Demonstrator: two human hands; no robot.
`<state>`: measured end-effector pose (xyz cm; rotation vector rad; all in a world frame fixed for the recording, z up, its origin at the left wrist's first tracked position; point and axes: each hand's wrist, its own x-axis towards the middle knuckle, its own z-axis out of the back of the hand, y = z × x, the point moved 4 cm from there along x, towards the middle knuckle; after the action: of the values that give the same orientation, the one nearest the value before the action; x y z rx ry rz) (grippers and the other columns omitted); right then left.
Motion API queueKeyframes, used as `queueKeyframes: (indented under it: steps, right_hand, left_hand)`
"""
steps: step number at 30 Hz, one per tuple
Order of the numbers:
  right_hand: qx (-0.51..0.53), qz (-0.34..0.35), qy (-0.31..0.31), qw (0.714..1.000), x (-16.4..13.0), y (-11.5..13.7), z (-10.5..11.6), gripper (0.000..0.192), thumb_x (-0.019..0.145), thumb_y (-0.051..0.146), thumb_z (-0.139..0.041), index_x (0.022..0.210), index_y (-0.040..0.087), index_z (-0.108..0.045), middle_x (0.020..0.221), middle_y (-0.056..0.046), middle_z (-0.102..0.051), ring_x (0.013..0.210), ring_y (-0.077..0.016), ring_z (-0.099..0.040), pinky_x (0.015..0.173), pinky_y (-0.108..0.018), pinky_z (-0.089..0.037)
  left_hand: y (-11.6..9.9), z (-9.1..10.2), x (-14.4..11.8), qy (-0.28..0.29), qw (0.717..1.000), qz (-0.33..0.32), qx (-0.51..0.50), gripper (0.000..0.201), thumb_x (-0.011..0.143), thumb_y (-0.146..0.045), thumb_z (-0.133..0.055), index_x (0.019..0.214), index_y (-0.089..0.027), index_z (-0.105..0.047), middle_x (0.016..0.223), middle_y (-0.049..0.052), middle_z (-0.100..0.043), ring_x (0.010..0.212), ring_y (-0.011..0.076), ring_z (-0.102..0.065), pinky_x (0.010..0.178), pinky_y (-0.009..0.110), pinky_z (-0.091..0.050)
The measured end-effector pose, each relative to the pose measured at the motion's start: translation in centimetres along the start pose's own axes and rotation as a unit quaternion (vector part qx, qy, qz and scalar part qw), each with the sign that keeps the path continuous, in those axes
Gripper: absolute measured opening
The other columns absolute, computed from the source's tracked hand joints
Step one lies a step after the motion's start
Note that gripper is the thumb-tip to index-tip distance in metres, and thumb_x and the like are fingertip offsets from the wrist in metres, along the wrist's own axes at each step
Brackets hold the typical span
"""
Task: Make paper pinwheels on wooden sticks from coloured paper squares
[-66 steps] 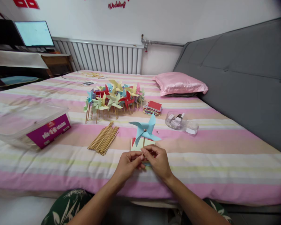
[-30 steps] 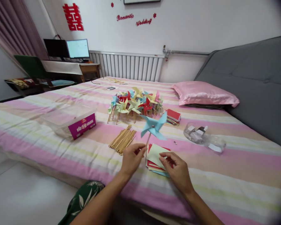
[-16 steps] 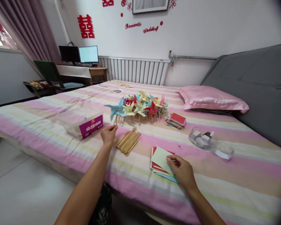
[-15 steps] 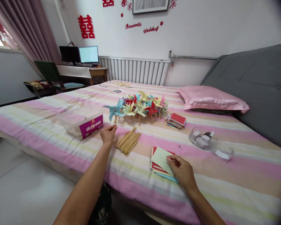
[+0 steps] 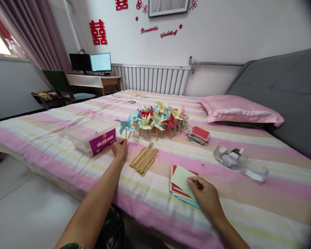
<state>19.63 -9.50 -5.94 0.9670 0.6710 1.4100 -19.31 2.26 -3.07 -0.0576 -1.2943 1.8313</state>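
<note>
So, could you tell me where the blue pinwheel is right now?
The blue pinwheel stands left of the pinwheel cluster, just above the left hand, beside the plastic box.

A pink pillow lies near the grey headboard, radiator behind.

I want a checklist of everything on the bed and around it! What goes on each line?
Surface: bed with a pink, yellow and white striped sheet.
Job's things: blue pinwheel at the left end of the pinwheel cluster; paper stack, pale green sheet on top; bundle of wooden sticks.
Clutter: clear box with purple label; second paper pile; clear bag of small parts; pink pillow.
Hands: left hand at the blue pinwheel's stick, grip unclear; right hand resting on the paper stack.
Cables: dark cord far back on the bed, hard to make out.
Surroundings: radiator, desk with monitor, grey headboard.
</note>
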Motion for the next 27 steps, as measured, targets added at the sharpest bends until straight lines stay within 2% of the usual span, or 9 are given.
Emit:
queueKeyframes:
  steps: [5, 10, 17, 21, 27]
  right_hand:
    - [-0.021, -0.009, 0.006, 1.0, 0.0, -0.2, -0.2, 0.034, 0.073, 0.048, -0.056, 0.081, 0.017, -0.069, 0.075, -0.007, -0.07, 0.064, -0.0211, -0.062, 0.061, -0.03, -0.048]
    - [-0.033, -0.012, 0.011, 0.999, -0.2, -0.1, -0.3, 0.033, 0.074, 0.047, -0.055, 0.081, 0.018, -0.069, 0.076, -0.006, -0.069, 0.065, -0.0206, -0.061, 0.062, -0.03, -0.048]
    - [-0.035, -0.002, 0.01, 0.999, -0.3, 0.0, -0.3, 0.031, 0.076, 0.045, -0.055, 0.081, 0.018, -0.068, 0.074, -0.006, -0.068, 0.063, -0.0194, -0.06, 0.061, -0.029, -0.047]
    - [-0.036, -0.005, 0.011, 0.999, -0.3, -0.1, -0.4, 0.031, 0.076, 0.045, -0.055, 0.081, 0.017, -0.068, 0.071, -0.005, -0.067, 0.062, -0.0186, -0.059, 0.061, -0.028, -0.046]
    - [-0.045, -0.005, 0.014, 0.999, -0.3, 0.1, -0.3, 0.032, 0.076, 0.046, -0.054, 0.081, 0.017, -0.068, 0.069, -0.004, -0.066, 0.061, -0.0177, -0.058, 0.06, -0.027, -0.045]
  left_hand:
    - [0.4, -0.8, 0.4, 0.008, 1.0, 0.006, 0.006, 0.026, 0.071, -0.025, -0.058, 0.087, -0.009, -0.072, 0.086, 0.013, -0.072, 0.077, 0.0221, -0.066, 0.071, 0.028, -0.047]
    - [0.5, -1.6, 0.2, 0.024, 0.999, -0.018, 0.02, 0.027, 0.075, -0.026, -0.056, 0.092, -0.012, -0.072, 0.091, 0.01, -0.072, 0.08, 0.0205, -0.066, 0.072, 0.027, -0.047]
    - [-0.4, -2.3, 0.0, 0.06, 0.995, -0.044, 0.072, 0.029, 0.076, -0.03, -0.055, 0.095, -0.015, -0.072, 0.089, 0.01, -0.072, 0.076, 0.0214, -0.065, 0.07, 0.029, -0.046]
    - [-1.2, -2.8, -0.7, 0.085, 0.989, -0.062, 0.105, 0.026, 0.075, -0.032, -0.056, 0.091, -0.02, -0.073, 0.09, 0.006, -0.073, 0.079, 0.0202, -0.065, 0.071, 0.027, -0.045]
    - [-1.6, -3.1, -1.4, 0.096, 0.983, -0.055, 0.148, 0.025, 0.074, -0.032, -0.055, 0.089, -0.023, -0.073, 0.085, 0.005, -0.073, 0.08, 0.0209, -0.065, 0.072, 0.027, -0.045]
